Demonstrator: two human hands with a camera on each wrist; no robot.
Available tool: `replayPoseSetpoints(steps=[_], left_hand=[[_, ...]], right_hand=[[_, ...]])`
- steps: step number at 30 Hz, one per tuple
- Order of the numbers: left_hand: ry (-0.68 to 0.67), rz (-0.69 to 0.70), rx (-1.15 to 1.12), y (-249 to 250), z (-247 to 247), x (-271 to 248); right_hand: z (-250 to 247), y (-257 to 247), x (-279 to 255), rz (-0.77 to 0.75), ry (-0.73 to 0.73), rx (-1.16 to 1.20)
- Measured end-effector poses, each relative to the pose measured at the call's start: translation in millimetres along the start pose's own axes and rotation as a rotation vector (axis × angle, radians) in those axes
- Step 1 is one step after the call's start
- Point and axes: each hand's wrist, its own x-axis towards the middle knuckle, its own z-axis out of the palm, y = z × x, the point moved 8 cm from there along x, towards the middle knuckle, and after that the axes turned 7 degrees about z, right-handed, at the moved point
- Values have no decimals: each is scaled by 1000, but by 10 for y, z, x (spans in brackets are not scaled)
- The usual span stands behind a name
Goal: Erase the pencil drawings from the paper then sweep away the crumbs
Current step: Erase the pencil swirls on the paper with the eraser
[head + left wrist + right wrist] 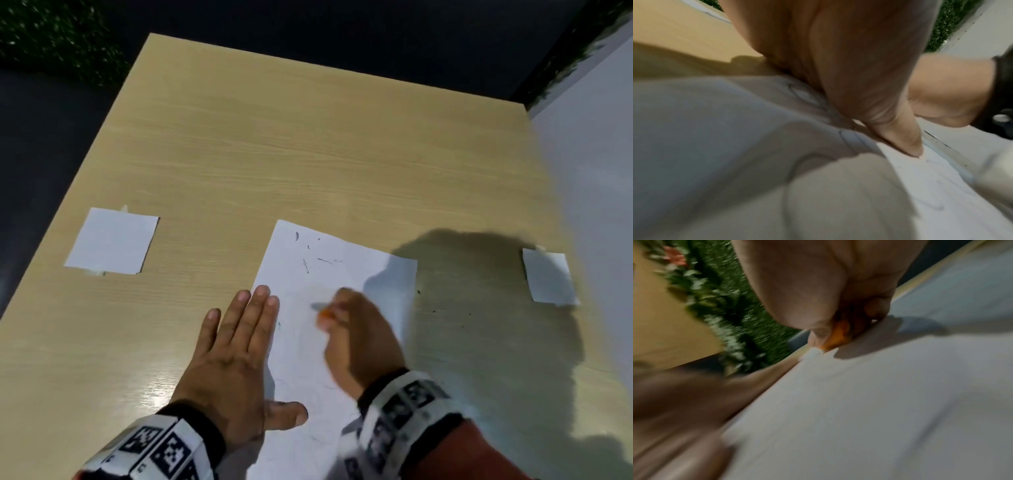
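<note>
A white sheet of paper [342, 274] lies on the wooden table [274, 154], with dark eraser crumbs [306, 263] scattered near its far end and faint pencil lines [797, 92] lower down. My left hand [236, 349] lies flat with straight fingers on the paper's left edge, thumb spread onto the sheet. My right hand [349, 329] pinches a small orange and white eraser [323, 310] against the middle of the paper; it is motion-blurred. In the right wrist view the eraser [838, 335] shows between thumb and fingers, its tip on the paper [879, 402].
Two small white paper squares are taped to the table, one at the left [113, 245] and one at the right [549, 275]. A few dark crumbs [435, 311] lie on the wood right of the sheet. A white wall [596, 171] borders the table's right side.
</note>
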Motion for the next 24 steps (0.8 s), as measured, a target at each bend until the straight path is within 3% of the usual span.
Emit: replayPoseSetpoints(steps=[3,5,7,9,11,14,16,19,21,22,24], left_hand=[[22,-26,-4,16,-4,1],[26,-33,-20,28,6,6],[82,-30,-29,49,-29,-2],[108,-41,-25,46,-39,-3],[31,-57,-41,16,17,3],[25,-66,-51,14,9,2],[28,-72,-57,21,8,4],[65,-39,-83,44,-24,7],[100,-37,-85,57,-28,2],[62,-46,-84,41,-4,13],[17,-58,-75,33,72,15]], right_hand=[[-372,377,126,244,132,-164],[-199,75,21,176,39,-91],[209,-390,-205,4,-121,-95],[356,-487,-283,-96,-126,-134],[110,-241,-132,-38,-14,-78],[-296,288,60,220,92,-190],[-284,165,51,194,72,-188],[200,-479,-192,-35,-181,-83],[220,-525,-228,-26,-177,-16],[131,-417,-140,-6,-98,-2],[-81,-153,48,48,-26,-117]])
